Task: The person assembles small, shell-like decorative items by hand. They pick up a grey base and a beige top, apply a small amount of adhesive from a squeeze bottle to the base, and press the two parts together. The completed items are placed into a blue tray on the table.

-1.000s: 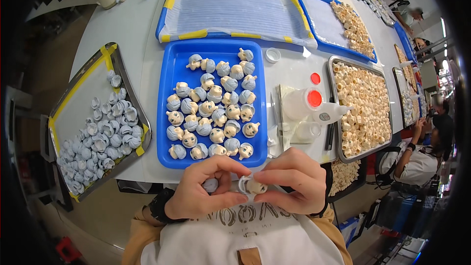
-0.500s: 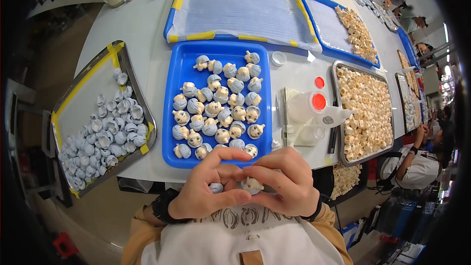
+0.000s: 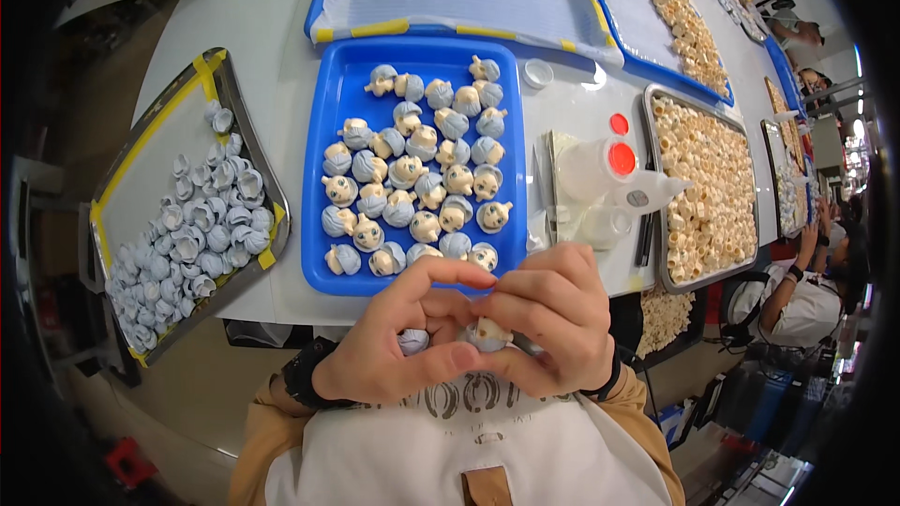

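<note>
Head view: at six o'clock, my right hand (image 3: 555, 323) pinches a doll head (image 3: 489, 333), my left hand (image 3: 375, 361) cups a blue-grey piece (image 3: 412, 342).

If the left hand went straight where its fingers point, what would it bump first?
Probably the right hand: the left hand points its index finger toward those fingertips. The little doll head is between them too, so which comes first is hard to tell.
</note>
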A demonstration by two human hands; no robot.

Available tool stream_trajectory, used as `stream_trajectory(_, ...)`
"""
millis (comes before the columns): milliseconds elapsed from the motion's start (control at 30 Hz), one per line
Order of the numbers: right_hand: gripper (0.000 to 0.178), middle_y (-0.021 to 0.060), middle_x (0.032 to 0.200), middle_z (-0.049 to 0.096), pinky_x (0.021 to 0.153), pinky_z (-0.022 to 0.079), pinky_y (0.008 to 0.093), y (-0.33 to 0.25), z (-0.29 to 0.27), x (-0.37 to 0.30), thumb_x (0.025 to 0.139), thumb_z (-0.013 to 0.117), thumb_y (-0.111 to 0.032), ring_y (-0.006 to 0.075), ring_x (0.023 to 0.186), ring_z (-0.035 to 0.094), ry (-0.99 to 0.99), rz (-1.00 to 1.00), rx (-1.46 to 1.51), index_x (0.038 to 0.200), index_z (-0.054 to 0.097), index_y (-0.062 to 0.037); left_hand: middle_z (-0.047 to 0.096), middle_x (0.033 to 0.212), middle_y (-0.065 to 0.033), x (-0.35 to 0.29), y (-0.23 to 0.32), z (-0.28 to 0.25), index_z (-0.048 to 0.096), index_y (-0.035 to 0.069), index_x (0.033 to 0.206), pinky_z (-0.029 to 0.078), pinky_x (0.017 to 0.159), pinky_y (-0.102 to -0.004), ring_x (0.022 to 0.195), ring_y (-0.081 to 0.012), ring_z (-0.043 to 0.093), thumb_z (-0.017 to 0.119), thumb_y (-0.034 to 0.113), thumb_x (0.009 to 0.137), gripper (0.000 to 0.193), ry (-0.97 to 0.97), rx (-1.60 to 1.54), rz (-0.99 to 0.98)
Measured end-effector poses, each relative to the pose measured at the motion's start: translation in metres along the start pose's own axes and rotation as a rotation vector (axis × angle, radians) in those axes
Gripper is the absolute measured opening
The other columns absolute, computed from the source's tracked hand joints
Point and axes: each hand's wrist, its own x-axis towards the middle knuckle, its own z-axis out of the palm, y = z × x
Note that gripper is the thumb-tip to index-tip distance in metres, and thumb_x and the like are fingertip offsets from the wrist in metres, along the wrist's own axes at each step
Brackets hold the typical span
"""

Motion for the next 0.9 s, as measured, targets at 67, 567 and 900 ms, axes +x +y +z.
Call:
stream_trajectory(67, 0.032, 0.0010, 0.071, 0.052, 0.059, 0.033, 0.0303, 0.000, 0.000, 0.000, 0.058, 0.071, -0.029, 0.0189, 0.064, 0.048, -0.008, 0.011, 0.019, 0.077, 0.060, -0.0055, 0.058, 0.097, -0.0104, -0.002, -0.002, 0.000, 0.030, 0.001, 0.124, 0.037, 0.063, -0.0181, 0.069, -0.0040, 0.048, 0.058, 0.017, 0.084, 0.051, -0.010, -0.003, -0.010)
stream_trajectory(567, 0.039, 0.0017, 0.075, 0.053, 0.057, 0.033, 0.0293, -0.003, 0.003, 0.005, 0.059, 0.076, -0.031, 0.0187, 0.063, 0.048, 0.007, 0.074, 0.123, 0.085, 0.060, -0.0068, 0.058, 0.105, -0.0148, -0.005, -0.006, -0.002, 0.016, 0.003, 0.131, 0.043, 0.077, -0.0228, 0.092, -0.0121, 0.055, 0.045, 0.016, 0.089, 0.053, -0.046, -0.279, -0.017)
stream_trajectory(900, 0.040, 0.0048, 0.079, 0.055, 0.054, 0.034, 0.0299, -0.001, 0.007, 0.001, 0.059, 0.077, -0.028, 0.0199, 0.063, 0.050, 0.024, 0.096, 0.217, 0.088, 0.061, -0.0061, 0.056, 0.108, -0.0150, -0.005, -0.004, 0.005, 0.014, 0.004, 0.132, 0.040, 0.073, -0.0204, 0.086, -0.0095, 0.051, 0.045, 0.016, 0.088, 0.055, 0.000, -0.293, 0.008)
